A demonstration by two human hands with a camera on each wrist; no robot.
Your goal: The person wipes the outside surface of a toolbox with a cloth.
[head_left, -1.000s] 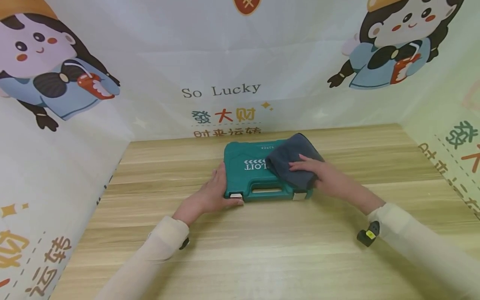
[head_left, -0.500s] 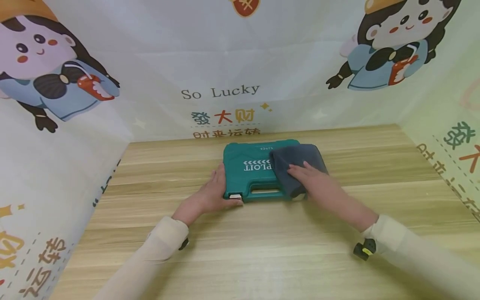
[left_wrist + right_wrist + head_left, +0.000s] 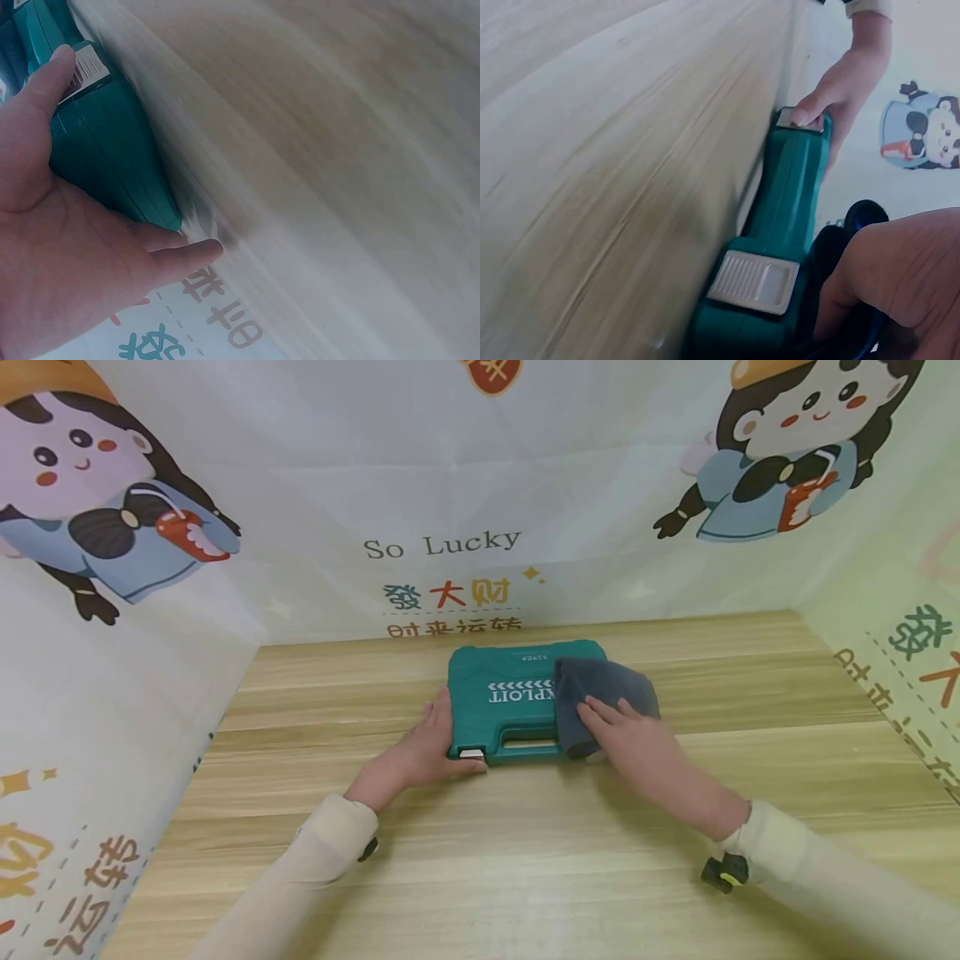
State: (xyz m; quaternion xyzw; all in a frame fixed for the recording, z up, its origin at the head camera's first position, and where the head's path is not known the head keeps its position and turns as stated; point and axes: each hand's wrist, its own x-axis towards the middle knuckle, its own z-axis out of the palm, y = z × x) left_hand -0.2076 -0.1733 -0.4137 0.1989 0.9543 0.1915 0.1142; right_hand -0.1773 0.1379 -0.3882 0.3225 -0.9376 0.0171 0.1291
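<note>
A green plastic tool case [image 3: 480, 710] with white lettering lies flat on the table, its handle toward me. My left hand [image 3: 423, 747] holds the case's near left corner, fingers along the side and thumb on the silver latch [image 3: 88, 71]. A dark grey-blue cloth [image 3: 607, 681] covers the right part of the case and hangs past its right edge. With my right hand [image 3: 648, 764] I hold this cloth against the lid, fingers spread on top. The right wrist view shows the thumb bent at the folded cloth [image 3: 866, 214], beside the right latch [image 3: 757, 281].
Wood-grain table [image 3: 480, 860] surrounds the case. A white backdrop sheet [image 3: 315, 510] with cartoon figures and lettering rises behind the table and along both sides. The case lies near the table's back edge.
My right hand has drawn the cloth down over the lid toward me and slightly right, baring more of the lettering. My left hand stays at the case's left corner.
</note>
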